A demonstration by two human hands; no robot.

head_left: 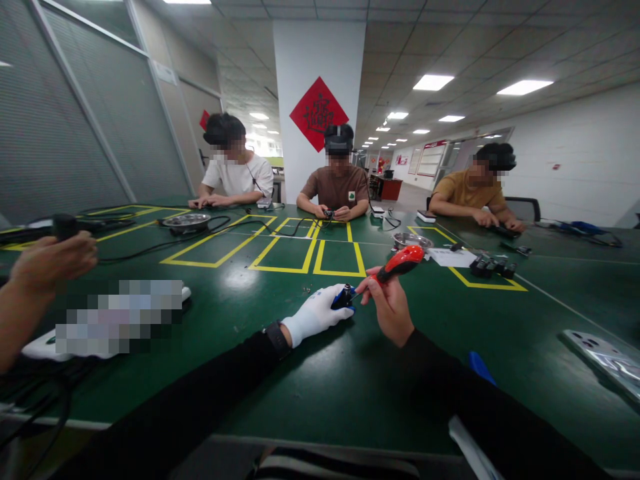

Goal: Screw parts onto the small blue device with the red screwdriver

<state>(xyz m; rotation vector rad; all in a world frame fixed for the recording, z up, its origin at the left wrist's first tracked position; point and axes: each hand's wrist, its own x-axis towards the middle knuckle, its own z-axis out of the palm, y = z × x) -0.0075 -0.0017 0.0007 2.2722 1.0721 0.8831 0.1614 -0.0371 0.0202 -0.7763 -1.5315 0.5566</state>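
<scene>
My left hand (pixel 320 311), in a white glove with blue fingertips, is closed around a small black part (pixel 344 297) just above the green table. A red-and-black screwdriver (pixel 400 263) is in my bare right hand (pixel 387 303), its handle slanting up to the right. Its thin shaft points left toward the black part; whether the tip touches it, I cannot tell. A few tiny pieces, too small to name, lie on the table beyond my left hand.
Yellow tape (pixel 285 269) marks rectangles on the table (pixel 240 373). Metal bowls (pixel 411 241), several black parts (pixel 493 267) and white paper (pixel 453 257) lie ahead. A phone (pixel 603 360) and a blue object (pixel 481 368) are at right. Three people sit opposite; another person's hand (pixel 55 263) is at left.
</scene>
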